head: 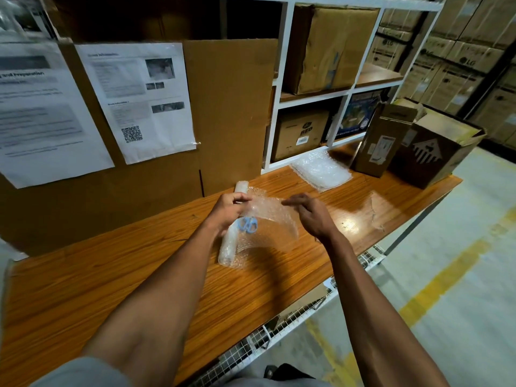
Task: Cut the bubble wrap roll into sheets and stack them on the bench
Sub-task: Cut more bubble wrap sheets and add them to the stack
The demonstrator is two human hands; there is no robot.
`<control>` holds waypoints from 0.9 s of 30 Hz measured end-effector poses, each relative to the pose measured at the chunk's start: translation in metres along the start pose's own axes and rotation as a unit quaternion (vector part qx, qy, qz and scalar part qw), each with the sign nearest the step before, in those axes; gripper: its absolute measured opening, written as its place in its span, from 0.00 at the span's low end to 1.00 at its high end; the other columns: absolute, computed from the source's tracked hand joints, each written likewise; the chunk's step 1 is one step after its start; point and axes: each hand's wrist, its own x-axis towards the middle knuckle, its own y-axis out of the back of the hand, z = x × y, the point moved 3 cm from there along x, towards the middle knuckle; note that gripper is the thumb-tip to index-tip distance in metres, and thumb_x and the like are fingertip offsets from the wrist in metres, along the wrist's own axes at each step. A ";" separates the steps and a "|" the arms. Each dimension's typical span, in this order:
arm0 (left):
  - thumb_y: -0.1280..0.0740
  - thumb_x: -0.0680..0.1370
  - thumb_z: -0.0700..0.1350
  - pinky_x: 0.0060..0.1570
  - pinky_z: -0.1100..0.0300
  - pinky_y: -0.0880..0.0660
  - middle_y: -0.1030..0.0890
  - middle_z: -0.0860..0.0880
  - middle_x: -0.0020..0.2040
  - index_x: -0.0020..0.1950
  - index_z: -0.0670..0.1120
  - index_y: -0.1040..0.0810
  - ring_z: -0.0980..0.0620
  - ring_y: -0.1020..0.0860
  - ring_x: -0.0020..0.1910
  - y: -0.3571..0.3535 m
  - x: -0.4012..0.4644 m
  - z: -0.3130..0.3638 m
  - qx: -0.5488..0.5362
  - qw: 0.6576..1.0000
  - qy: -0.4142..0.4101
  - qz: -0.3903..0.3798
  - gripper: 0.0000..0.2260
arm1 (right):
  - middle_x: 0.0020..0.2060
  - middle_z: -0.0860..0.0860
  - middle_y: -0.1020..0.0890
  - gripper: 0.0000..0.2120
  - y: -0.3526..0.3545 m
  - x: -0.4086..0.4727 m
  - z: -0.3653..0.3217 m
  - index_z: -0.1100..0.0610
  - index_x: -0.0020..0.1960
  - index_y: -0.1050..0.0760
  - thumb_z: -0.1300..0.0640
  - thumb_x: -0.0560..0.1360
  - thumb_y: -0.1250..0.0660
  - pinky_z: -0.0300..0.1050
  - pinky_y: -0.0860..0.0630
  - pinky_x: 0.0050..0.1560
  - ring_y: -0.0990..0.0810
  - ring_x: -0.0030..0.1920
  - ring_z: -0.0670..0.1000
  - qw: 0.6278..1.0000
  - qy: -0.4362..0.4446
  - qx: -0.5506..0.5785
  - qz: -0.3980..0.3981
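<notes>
Left grip [227, 209] curled round the bubble wrap roll [231, 241] above the counter [139, 275]. Right grip [310, 213] loose, fingers extended, touching the unrolled sheet [275, 222].

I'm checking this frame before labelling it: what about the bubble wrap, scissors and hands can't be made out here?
Head view only:
- scissors: only the blue handles show through the bubble wrap roll; the blades are hidden by wrap and left hand.
- right hand: fingertips motion-blurred, so contact with the loose sheet is unclear.
- stack of cut sheets: sheet count unreadable, the clear layers merge.
- posted papers: text blurred.
</notes>
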 end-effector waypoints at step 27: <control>0.24 0.76 0.47 0.50 0.50 0.19 0.19 0.43 0.50 0.57 0.36 0.21 0.47 0.21 0.49 -0.063 0.062 0.010 -0.001 0.997 -0.031 0.070 0.18 | 0.41 0.55 0.23 0.09 0.015 0.048 0.101 0.58 0.52 0.25 0.52 0.85 0.34 0.54 0.16 0.41 0.20 0.43 0.59 0.886 -0.212 0.408 0.066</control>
